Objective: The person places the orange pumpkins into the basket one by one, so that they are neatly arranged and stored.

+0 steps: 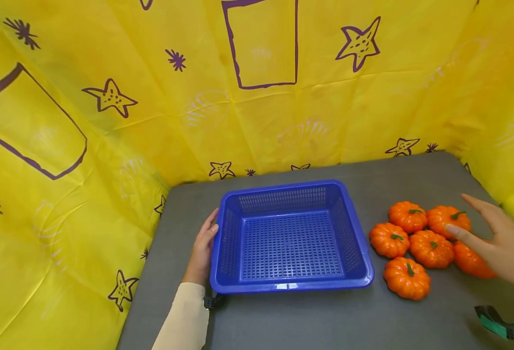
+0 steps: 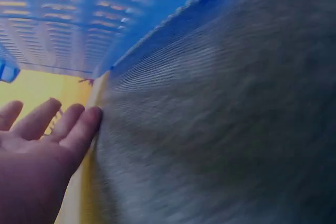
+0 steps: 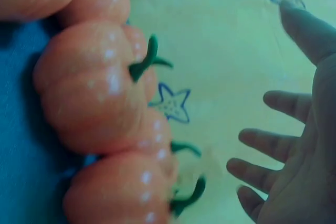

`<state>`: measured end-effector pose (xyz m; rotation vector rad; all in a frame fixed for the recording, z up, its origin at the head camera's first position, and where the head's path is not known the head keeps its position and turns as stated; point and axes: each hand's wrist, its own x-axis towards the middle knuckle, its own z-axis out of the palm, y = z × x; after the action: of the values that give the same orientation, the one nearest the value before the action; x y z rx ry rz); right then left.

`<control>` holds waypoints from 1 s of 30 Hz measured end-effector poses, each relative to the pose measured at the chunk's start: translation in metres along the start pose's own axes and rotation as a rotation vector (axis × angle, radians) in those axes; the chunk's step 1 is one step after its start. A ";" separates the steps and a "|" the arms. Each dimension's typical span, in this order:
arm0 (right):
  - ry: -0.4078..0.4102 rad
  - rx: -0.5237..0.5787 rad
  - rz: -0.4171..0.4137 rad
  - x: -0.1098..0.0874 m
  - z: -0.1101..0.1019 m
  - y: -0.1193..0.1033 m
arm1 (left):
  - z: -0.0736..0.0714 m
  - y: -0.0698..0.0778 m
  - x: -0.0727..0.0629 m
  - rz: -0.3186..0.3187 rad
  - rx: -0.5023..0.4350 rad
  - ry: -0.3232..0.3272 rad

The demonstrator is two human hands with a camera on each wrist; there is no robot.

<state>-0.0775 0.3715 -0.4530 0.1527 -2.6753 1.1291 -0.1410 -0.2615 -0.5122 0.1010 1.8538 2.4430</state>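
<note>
A blue plastic basket (image 1: 292, 287) with slotted walls and floor stands on the grey table, with nothing inside. At its left side is my left hand (image 1: 203, 250), thumb near the rim. The left wrist view shows the fingers of this left hand (image 2: 47, 145) stretched out beside the basket wall (image 2: 68, 30). Several orange pumpkins with green stems, among them a front one (image 1: 407, 278) and a back one (image 1: 407, 217), cluster right of the basket. Over the rightmost pumpkin (image 1: 471, 260) hovers my right hand (image 1: 504, 248), fingers spread, holding nothing, and partly covering it.
Yellow cloth (image 1: 265, 126) printed with purple stars and shells hangs behind the table and along both sides. The grey tabletop (image 1: 292, 321) extends in front of the basket. A dark strap (image 1: 499, 325) sits by my right wrist.
</note>
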 end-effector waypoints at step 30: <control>0.302 0.404 0.170 -0.057 0.036 0.082 | 0.014 -0.009 -0.030 -0.330 -0.258 -0.036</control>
<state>-0.0434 0.4036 -0.5488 -0.1695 -2.2059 1.5935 -0.1092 -0.2489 -0.5177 -0.1608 1.3930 2.3973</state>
